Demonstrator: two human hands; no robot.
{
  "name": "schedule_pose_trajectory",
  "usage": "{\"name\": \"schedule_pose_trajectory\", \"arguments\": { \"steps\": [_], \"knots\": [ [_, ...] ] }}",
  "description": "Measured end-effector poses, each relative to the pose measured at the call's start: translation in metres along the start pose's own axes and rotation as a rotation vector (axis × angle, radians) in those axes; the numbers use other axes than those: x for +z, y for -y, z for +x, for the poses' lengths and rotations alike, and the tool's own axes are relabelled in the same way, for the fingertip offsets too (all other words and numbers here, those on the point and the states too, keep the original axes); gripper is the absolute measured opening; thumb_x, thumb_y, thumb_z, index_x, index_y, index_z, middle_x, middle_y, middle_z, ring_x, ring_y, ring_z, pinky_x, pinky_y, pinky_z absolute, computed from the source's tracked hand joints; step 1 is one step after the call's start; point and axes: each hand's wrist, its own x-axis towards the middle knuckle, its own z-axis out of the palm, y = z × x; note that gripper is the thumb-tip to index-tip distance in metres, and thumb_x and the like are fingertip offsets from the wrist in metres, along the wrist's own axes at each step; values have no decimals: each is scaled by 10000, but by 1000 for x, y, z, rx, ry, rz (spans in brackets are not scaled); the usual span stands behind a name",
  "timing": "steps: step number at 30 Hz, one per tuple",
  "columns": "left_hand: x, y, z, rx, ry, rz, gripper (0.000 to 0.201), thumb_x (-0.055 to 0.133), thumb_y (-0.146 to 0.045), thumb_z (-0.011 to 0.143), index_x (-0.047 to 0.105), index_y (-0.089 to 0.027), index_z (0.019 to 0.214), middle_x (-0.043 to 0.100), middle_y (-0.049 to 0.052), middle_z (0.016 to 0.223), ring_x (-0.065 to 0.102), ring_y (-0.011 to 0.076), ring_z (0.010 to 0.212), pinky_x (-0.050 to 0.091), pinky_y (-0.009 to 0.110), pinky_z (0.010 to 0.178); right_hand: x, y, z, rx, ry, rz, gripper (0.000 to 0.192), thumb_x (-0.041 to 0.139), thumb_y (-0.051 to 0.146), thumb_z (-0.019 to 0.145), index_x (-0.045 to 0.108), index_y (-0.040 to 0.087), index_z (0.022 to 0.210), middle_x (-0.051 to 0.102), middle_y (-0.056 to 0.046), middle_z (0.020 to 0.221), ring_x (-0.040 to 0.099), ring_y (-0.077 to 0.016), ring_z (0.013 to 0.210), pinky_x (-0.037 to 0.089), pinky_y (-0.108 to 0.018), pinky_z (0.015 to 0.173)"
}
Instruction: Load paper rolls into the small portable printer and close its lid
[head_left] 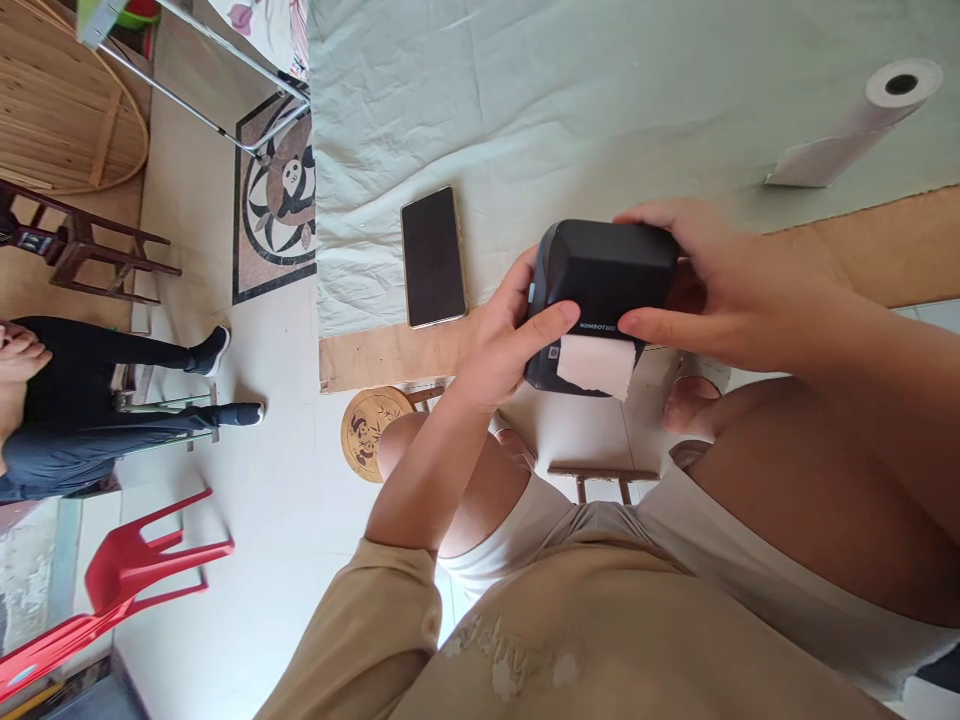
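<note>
Both hands, left hand (501,345) and right hand (709,285), clamp the black printer (604,275), fingers hiding its sides

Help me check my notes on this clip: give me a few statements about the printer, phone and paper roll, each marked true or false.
1. Both hands hold the printer. True: the left hand and the right hand grip it from either side.
2. White paper sticks out of the printer. True: a paper strip hangs from its slot.
3. The phone has a lit screen. False: it lies on the cloth with a dark screen.
4. The paper roll rests on the phone. False: it lies on the cloth far from it, near the right edge of the view.
5. A green chair stands on the floor. False: the chair is red.
</note>
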Motion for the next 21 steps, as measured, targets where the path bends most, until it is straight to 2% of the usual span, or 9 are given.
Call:
{"name": "schedule_pose_trajectory", "arguments": {
  "steps": [2,4,6,9,11,13,17,21],
  "knots": [
    [0,-1,0,-2,3,-7,852,1044,-818,918,814,-342,1587,878,60,1655,807,455,1635,743,536,1263,-1,2,-1,24,59,14,975,857,809,1091,526,411,1917,881,-65,1169,881,-285,947,693,-420,736],
    [0,-1,1,17,19,-14,875,1065,-810,903,815,-337,1595,860,70,1702,770,468,1703,716,561,1336,1,0,-2,3,60,23,1003,855,801,1096,490,395,1938,856,-55,1147,853,-263,918,661,-389,730],
    [-1,1,2,61,26,-15,884,1052,-858,900,831,-337,1580,848,70,1740,712,464,1788,662,576,1435,3,-2,-5,-40,27,33,998,832,826,1115,481,379,1935,840,-67,1220,821,-230,903,651,-368,735],
    [-1,2,6,75,10,-35,824,901,-970,993,863,-348,1533,860,41,1738,631,420,1885,579,568,1543,7,-5,-7,-116,-33,22,988,744,908,1141,492,359,1923,815,-109,1402,798,-223,966,694,-396,798],
    [1,1,9,39,1,-64,747,850,-948,1053,880,-347,1495,879,26,1707,589,399,1925,561,563,1568,8,-5,-7,-136,-29,9,978,676,924,1166,494,340,1930,805,-137,1478,806,-241,1029,730,-436,871],
    [2,1,11,4,-22,-90,681,888,-889,1055,895,-330,1444,894,28,1683,572,397,1941,568,552,1572,8,-4,-7,-117,-17,-2,972,646,912,1182,486,335,1947,786,-159,1561,822,-255,1092,762,-483,957],
    [4,3,14,-54,-100,-126,671,898,-892,1037,913,-304,1361,933,47,1612,558,429,1949,601,580,1557,7,4,-9,-111,-61,10,955,728,783,1174,446,353,1978,623,-183,1827,843,-250,1200,798,-511,1045],
    [5,4,17,-23,-65,-115,807,834,-1076,951,922,-353,1300,985,55,1455,393,541,2013,566,696,1562,4,14,-13,-195,-171,9,873,837,606,1138,488,371,1903,514,-156,1910,796,-129,996,787,-431,939]
  ]
}}
